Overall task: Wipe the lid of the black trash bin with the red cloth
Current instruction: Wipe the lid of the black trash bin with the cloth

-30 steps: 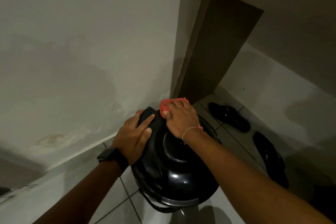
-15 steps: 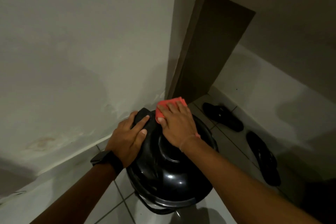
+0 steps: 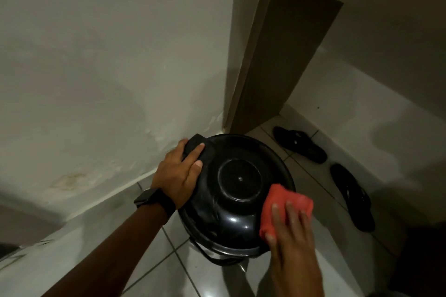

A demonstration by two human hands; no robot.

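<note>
Left hand (image 3: 179,173): bare, no glove, no rings visible. Left wrist fitted with a watch (image 3: 144,198), rectangular dark case, on a wide black strap (image 3: 166,205) wrapped fully around the wrist. Left forearm (image 3: 115,246) bare to the frame edge, no sleeve visible. Right hand (image 3: 290,231): bare, short unpainted fingernails, no rings visible. Right forearm (image 3: 299,279) bare, no sleeve visible.
</note>
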